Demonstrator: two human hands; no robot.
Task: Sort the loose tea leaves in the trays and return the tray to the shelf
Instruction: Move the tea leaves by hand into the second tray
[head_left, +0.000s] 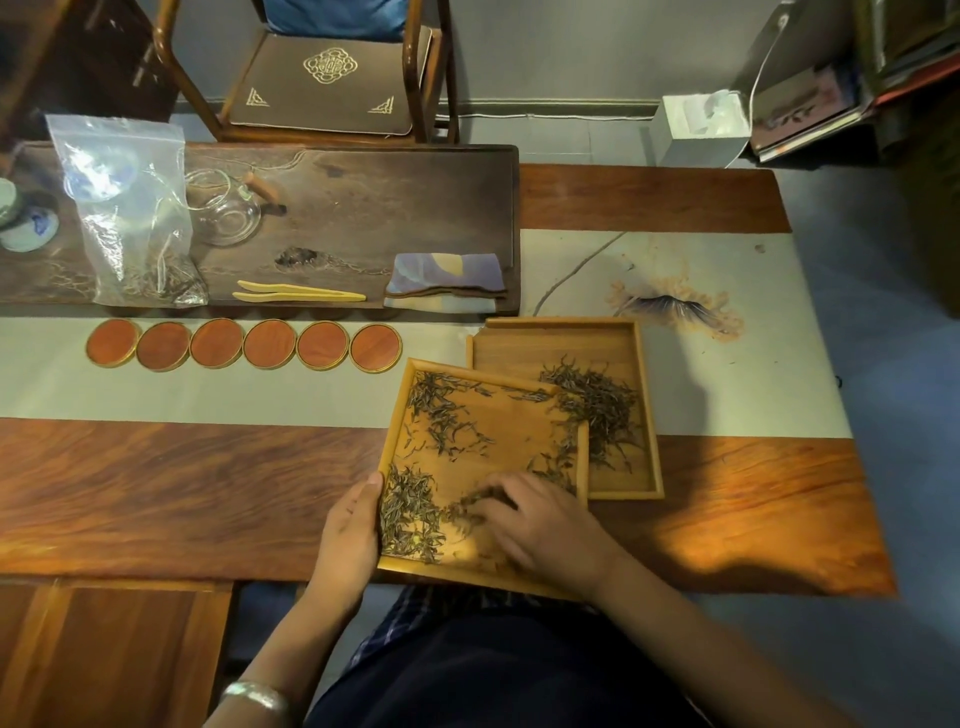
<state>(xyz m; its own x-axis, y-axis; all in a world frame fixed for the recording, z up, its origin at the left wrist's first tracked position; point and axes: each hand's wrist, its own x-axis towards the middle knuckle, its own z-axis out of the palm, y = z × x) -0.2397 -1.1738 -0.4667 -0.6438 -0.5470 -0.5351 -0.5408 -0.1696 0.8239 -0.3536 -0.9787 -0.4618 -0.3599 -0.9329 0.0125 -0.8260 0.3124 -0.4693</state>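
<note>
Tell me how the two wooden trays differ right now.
The near tray sits skewed, overlapping the far tray, which lies square. The near tray's leaves are scattered in several patches; the far tray's form one pile. Left hand and right hand touch only the near tray. Both are light wood.

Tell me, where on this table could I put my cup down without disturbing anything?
Bare wood lies left of the near tray, below the six round coasters. The pale runner right of the far tray is also free. It is crowded on the dark tea board, and where both hands, left hand and right hand, work.
</note>
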